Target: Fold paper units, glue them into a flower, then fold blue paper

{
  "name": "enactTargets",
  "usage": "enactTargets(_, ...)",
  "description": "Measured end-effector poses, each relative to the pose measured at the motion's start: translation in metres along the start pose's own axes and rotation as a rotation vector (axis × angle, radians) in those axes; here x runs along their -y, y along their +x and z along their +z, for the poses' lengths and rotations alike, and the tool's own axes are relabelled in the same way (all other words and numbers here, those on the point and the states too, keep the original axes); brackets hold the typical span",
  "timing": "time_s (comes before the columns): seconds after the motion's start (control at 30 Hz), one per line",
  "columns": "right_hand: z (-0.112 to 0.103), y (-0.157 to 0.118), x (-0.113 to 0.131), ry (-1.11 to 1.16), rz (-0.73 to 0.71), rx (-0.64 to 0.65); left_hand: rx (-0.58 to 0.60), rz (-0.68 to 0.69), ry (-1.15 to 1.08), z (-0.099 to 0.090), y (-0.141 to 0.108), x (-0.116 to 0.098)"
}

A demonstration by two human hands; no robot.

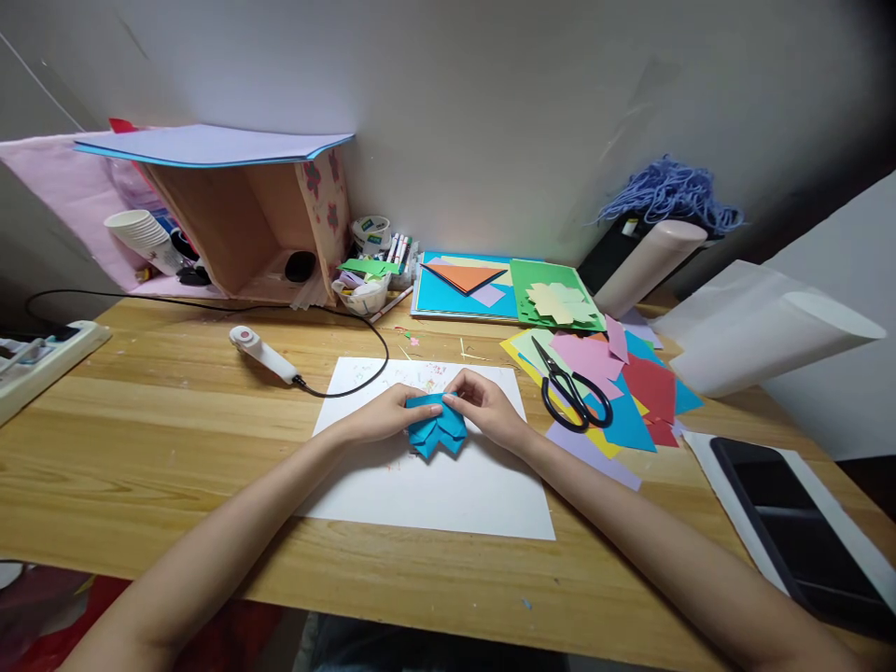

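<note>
A piece of folded blue paper with pointed flaps is held over a white sheet. My left hand pinches its left side, the thumb lying across the front. On the upper right edge, my right hand grips it between thumb and bent fingers. The fingers behind the paper are hidden. Small coloured marks show on the white sheet beyond my hands. To the right, black-handled scissors rest on loose coloured paper.
A white corded tool lies left, its black cable looping onto the sheet. Behind are an open box, a tub of scraps and stacked coloured paper. A power strip sits far left, a dark phone-like slab right.
</note>
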State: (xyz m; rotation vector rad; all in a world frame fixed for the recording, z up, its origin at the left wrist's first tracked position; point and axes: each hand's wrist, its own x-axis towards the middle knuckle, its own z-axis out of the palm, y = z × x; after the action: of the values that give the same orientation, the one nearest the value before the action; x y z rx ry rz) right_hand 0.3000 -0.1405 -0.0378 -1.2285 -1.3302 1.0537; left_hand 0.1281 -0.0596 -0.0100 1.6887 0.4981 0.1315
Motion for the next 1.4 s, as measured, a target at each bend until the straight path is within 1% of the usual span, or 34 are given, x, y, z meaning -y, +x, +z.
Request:
enactTargets(0.2,0.003,-0.001,0.002,0.011,-0.003,-0.031,0.001,-0.014,-0.087,0.001,0.000,0.000)
enactTargets(0.3,0.002,-0.001,0.002,0.068,0.017,-0.051,-0.040,-0.030,-0.112,0.001,0.001,0.001)
enactTargets(0.37,0.000,0.001,0.002,0.110,0.075,0.003,-0.106,-0.049,-0.138,0.001,0.002,0.002)
enactTargets(0.43,-0.004,0.002,0.002,0.105,0.133,0.096,-0.173,-0.053,-0.166,0.001,0.003,0.003)
enactTargets(0.5,-0.006,0.003,0.002,0.059,0.151,0.163,-0.218,-0.049,-0.175,0.000,0.004,0.005)
enactTargets(0.53,-0.007,0.004,0.002,0.037,0.147,0.177,-0.231,-0.048,-0.167,-0.001,0.005,0.006)
enactTargets(0.77,-0.003,0.002,0.002,-0.004,0.145,0.101,-0.234,-0.077,-0.145,0.000,0.005,0.004)
enactTargets(0.93,-0.001,0.000,0.000,-0.076,0.149,0.072,-0.239,-0.125,-0.114,0.003,0.004,0.002)
enactTargets(1.0,-0.002,-0.001,0.000,-0.081,0.145,0.079,-0.243,-0.130,-0.123,0.003,0.003,0.001)
enactTargets(1.13,-0.004,-0.001,0.004,-0.070,0.103,0.138,-0.177,-0.135,-0.173,0.003,0.003,0.001)
enactTargets(1.23,-0.005,-0.001,0.007,-0.098,0.065,0.132,-0.134,-0.134,-0.193,0.003,0.003,0.002)
enactTargets(1.3,-0.005,-0.002,0.007,-0.122,0.036,0.095,-0.175,-0.134,-0.172,0.005,0.003,0.004)
enactTargets(1.4,-0.004,-0.003,0.006,-0.138,0.008,0.040,-0.291,-0.143,-0.185,0.007,0.004,0.005)
